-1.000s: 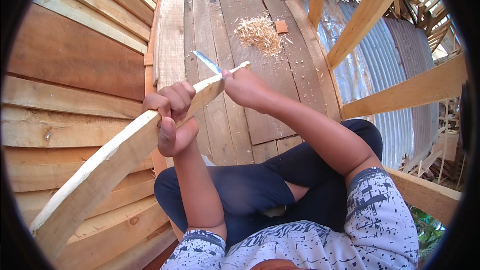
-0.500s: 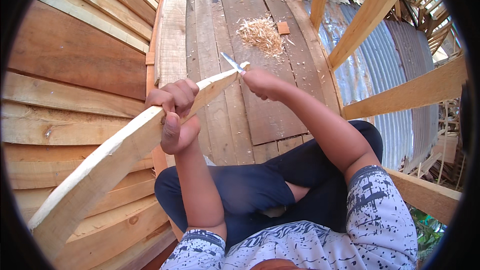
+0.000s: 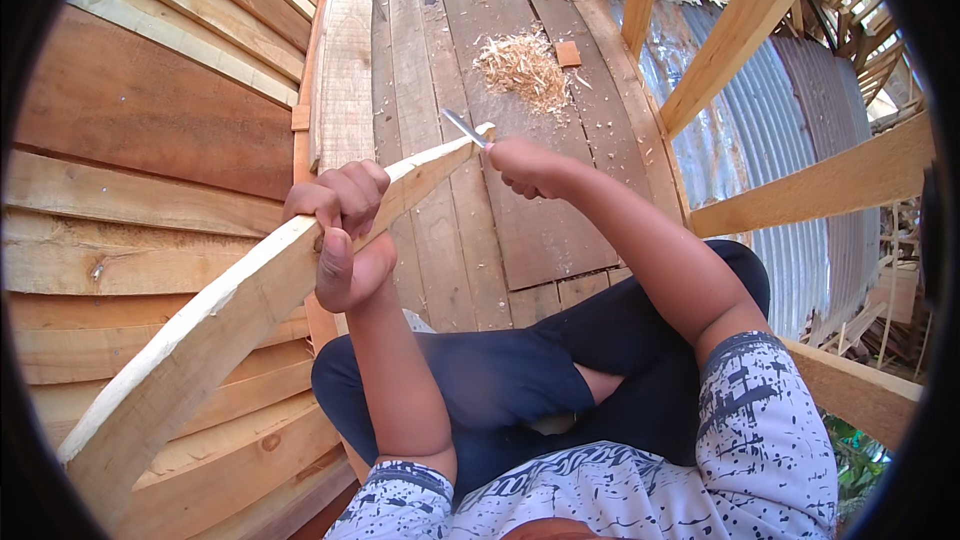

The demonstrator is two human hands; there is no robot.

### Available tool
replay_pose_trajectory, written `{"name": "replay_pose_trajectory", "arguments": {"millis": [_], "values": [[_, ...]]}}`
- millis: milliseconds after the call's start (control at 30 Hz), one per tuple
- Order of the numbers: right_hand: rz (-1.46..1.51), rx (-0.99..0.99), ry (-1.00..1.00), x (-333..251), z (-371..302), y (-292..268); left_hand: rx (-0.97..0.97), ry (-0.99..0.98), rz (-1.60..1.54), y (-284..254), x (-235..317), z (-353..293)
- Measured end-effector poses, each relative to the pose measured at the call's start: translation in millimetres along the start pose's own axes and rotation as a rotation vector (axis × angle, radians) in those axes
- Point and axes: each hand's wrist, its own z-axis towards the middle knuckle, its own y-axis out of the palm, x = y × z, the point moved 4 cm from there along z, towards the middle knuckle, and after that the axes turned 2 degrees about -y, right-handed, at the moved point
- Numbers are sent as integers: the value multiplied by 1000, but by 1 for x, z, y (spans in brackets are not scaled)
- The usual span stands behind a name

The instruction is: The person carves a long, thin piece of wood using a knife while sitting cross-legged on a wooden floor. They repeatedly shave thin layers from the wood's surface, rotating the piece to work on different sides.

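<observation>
A long pale wooden plank [image 3: 222, 312] with a rough, whittled upper edge slants from the lower left up to a narrow tip near the middle. My left hand [image 3: 345, 230] is wrapped around it partway along, thumb on the near side. My right hand [image 3: 527, 168] is closed around a knife, its handle hidden in the fist. The knife's blade [image 3: 463, 127] points up and left, lying by the plank's narrow far end. Whether its edge bites into the wood cannot be made out.
Wood shavings [image 3: 522, 70] lie heaped on the plank floor [image 3: 420, 60] ahead, beside a small reddish wood block [image 3: 568, 54]. A board wall [image 3: 160, 100] rises on the left. Wooden railing posts [image 3: 745, 30] and corrugated metal sheets [image 3: 740, 130] stand to the right. My crossed legs [image 3: 480, 370] are below.
My left hand and the plank have shifted very slightly left. The knife blade has tilted a little in my right hand, which stays by the plank's tip.
</observation>
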Motion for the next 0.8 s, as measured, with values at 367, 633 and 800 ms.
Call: {"name": "replay_pose_trajectory", "arguments": {"millis": [367,633,800], "values": [[-103,69,-5,13,6,-9,5,-8,-22,0,-3,1],[-89,-11,-91,-19,-23,10,13,5,-26,-2,-3,-1],[-124,-24,-152,-40,-49,46,12,10,-3,-7,-1,-9]]}}
